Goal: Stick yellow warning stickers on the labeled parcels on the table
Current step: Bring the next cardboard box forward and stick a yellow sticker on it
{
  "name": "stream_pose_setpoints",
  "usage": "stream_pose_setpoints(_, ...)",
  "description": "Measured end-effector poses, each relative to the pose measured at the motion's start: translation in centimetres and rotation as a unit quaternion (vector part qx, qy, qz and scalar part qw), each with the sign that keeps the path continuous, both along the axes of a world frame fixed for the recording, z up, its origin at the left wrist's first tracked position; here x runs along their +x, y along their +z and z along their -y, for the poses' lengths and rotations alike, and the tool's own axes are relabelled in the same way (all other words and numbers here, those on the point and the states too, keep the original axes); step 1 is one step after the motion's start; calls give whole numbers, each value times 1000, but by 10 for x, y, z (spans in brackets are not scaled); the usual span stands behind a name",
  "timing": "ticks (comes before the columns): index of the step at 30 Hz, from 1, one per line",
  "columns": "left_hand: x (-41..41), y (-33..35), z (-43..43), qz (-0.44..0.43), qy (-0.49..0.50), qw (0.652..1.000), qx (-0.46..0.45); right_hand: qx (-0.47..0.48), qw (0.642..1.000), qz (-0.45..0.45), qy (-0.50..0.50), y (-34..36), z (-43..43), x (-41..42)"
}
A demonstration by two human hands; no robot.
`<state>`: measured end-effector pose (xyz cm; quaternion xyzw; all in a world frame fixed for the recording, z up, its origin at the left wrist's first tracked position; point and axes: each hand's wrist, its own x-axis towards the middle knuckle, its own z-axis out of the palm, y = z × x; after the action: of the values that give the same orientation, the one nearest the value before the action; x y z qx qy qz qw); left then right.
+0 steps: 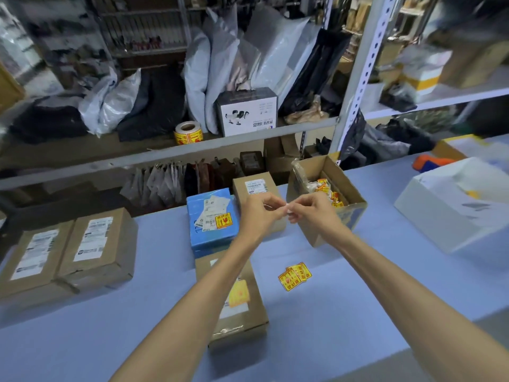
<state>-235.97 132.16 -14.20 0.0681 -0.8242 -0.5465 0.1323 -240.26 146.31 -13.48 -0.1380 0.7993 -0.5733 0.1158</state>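
My left hand (260, 213) and my right hand (311, 209) meet above the table and together pinch a small pale sticker piece (287, 208) between their fingertips. Below them stands a brown labeled parcel (254, 188) without a yellow sticker in view. The blue parcel (210, 219) to its left bears a yellow warning sticker (223, 220). A nearer brown parcel (239, 301) under my left forearm also carries a yellow sticker (239, 293). Loose yellow stickers (294, 275) lie on the blue table. Two brown labeled parcels (68, 249) sit at the left.
An open cardboard box (325, 199) holding several yellow stickers stands right of my hands. A white box (451, 205) is at the right. A roll of yellow stickers (188, 133) sits on the shelf behind, among grey and black bags.
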Motion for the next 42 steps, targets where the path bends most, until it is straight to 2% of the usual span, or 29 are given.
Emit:
stream_pose_setpoints(3, -20, 5, -18, -46, -12, 994, -99, -30, 998, 16, -54, 1, -11, -14)
stream_pose_setpoints(7, -47, 7, -35, -85, 13, 985, -152, -113, 986, 88, -81, 8, -21, -34)
stream_pose_setpoints(9, -55, 8, -40, -59, 4, 992, -112, -137, 982, 103, -84, 7, -31, -45)
stream_pose_setpoints(12, -62, 12, -45, 20, -60, 996, 55, -137, 979, 118, -93, 5, -49, -61)
stream_pose_setpoints(14, -74, 13, -45, 28, -82, 995, 45, -101, 985, 109, -86, 5, -57, -71)
stream_pose_setpoints(17, -98, 16, -42, 36, -66, 994, -76, -4, 995, 54, -84, 10, -63, -86)
stream_pose_setpoints(21, -129, 17, -41, 93, -103, 948, -285, 142, 985, -48, -83, 11, -69, -115)
stream_pose_setpoints(24, -144, 24, -46, 113, -118, 913, -374, 190, 974, -93, -79, 13, -71, -133)
stream_pose_setpoints(27, -156, 31, -53, 97, -122, 899, -410, 209, 970, -104, -74, 18, -72, -144)
stream_pose_setpoints(34, -142, 24, -47, 111, -98, 914, -377, 214, 968, -125, -47, 11, -60, -131)
stream_pose_setpoints(39, -78, -5, -6, 152, -34, 948, -279, 203, 970, -125, 48, -2, -15, -86)
stream_pose_setpoints(42, -25, -30, 18, 189, 28, 961, -202, 208, 969, -77, 111, -23, 21, -45)
